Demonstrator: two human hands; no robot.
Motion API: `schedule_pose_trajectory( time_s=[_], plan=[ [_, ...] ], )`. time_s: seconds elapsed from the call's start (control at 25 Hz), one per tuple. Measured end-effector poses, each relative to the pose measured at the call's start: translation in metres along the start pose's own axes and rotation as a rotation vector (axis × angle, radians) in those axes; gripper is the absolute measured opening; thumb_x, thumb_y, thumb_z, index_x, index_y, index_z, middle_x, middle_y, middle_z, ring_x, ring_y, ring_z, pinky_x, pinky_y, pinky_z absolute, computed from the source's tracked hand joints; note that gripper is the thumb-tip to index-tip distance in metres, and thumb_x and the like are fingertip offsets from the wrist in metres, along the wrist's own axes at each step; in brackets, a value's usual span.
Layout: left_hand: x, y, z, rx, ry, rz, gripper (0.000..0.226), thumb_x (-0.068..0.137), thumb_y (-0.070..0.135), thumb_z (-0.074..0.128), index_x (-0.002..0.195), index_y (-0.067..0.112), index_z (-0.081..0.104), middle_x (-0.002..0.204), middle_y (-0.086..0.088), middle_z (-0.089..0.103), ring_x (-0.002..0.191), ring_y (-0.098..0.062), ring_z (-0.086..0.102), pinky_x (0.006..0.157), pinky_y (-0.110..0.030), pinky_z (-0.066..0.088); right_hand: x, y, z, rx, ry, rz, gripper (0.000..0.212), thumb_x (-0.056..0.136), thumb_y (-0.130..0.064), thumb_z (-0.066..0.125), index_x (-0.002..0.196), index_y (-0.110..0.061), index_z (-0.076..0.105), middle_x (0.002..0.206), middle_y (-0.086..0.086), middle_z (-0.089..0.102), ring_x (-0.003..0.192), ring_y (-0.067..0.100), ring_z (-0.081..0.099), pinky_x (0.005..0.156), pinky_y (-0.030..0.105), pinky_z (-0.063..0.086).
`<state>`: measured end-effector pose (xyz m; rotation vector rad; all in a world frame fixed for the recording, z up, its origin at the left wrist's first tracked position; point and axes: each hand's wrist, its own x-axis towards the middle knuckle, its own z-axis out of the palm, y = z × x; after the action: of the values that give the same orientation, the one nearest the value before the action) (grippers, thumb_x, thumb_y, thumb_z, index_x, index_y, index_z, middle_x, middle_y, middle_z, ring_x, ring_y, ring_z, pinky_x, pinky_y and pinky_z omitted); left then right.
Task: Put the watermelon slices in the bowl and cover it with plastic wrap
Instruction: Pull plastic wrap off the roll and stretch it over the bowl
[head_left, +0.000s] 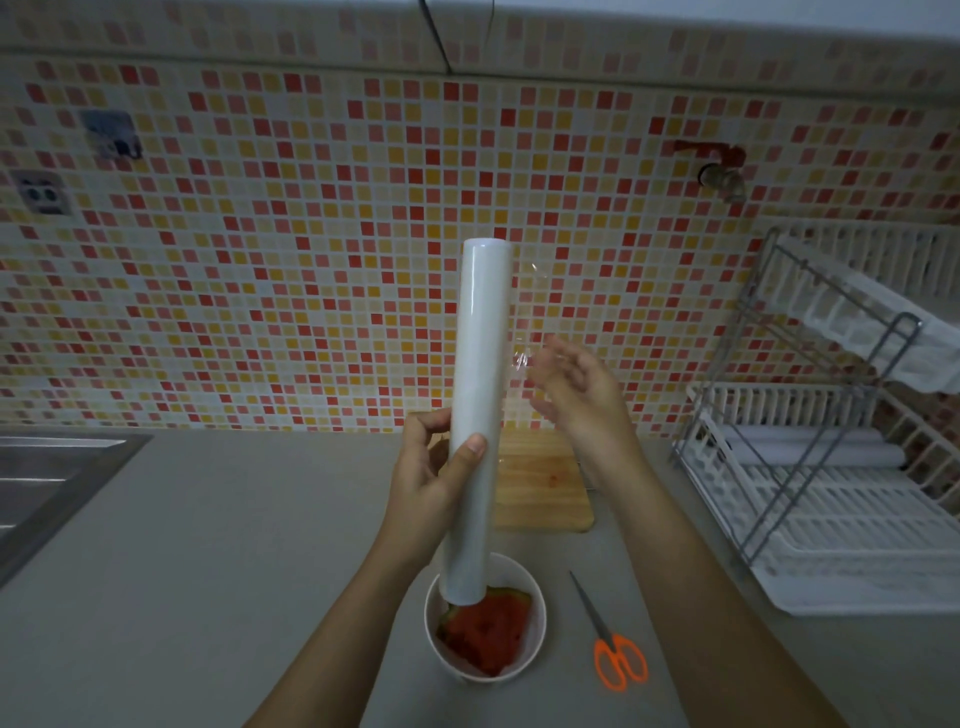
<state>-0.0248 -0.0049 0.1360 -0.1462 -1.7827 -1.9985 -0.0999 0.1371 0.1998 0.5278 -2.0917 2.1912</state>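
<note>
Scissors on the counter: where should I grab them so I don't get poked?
Take the scissors by the orange handle loops, coming from your own side. The closed blades point away from you, so the loops are the nearest, safest grip.

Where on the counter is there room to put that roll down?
Widest bare counter lies between the sink and the bowl. A narrower strip runs between the scissors and the dish rack. Crowded around bowl, scissors and cutting board.
</note>
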Motion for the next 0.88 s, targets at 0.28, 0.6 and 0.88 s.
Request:
schedule_pose_trajectory(
  time_s=[0.28, 0.6, 0.88],
  plan=[
    [0.010, 0.007, -0.003, -0.046, -0.032, 0.036, 0.026, 0.081, 0.030, 0.065, 0.102, 0.026, 0.051, 0.095, 0.023, 0.067, 0.085, -0.001, 0.067, 0.064, -0.019, 0.054, -0.002, 0.009, 0.000, -0.226, -0.022, -0.053, 0.006, 0.085, -0.025, 0.065, 0.086, -0.020, 0.068, 0.077, -0.005, 0.069, 0.073, 0.008, 0.066, 0.068, 0.021, 0.054],
    [0.020, 0.013, -0.003, -0.059, -0.016, 0.056, 0.022, 0.083, 0.027, 0.062, 0.102, 0.027, 0.051, 0.095, 0.023, 0.064, 0.087, -0.003, 0.066, 0.068, -0.020, 0.054, -0.029, 0.039, -0.001, -0.189, -0.207, 0.009, 0.008, 0.082, -0.027, 0.068, 0.075, -0.029, 0.067, 0.073, -0.011, 0.071, 0.072, 0.006, 0.069, 0.071, 0.024, 0.054],
    [0.028, 0.015, -0.003, -0.109, -0.002, 0.040, 0.020, 0.083, 0.029, 0.064, 0.100, 0.027, 0.052, 0.092, 0.022, 0.065, 0.082, -0.002, 0.065, 0.066, -0.020, 0.053, -0.045, 0.061, -0.006, -0.143, -0.346, 0.128, 0.007, 0.086, -0.022, 0.063, 0.089, -0.028, 0.064, 0.089, -0.003, 0.071, 0.080, 0.007, 0.069, 0.074, 0.019, 0.053]
  ],
)
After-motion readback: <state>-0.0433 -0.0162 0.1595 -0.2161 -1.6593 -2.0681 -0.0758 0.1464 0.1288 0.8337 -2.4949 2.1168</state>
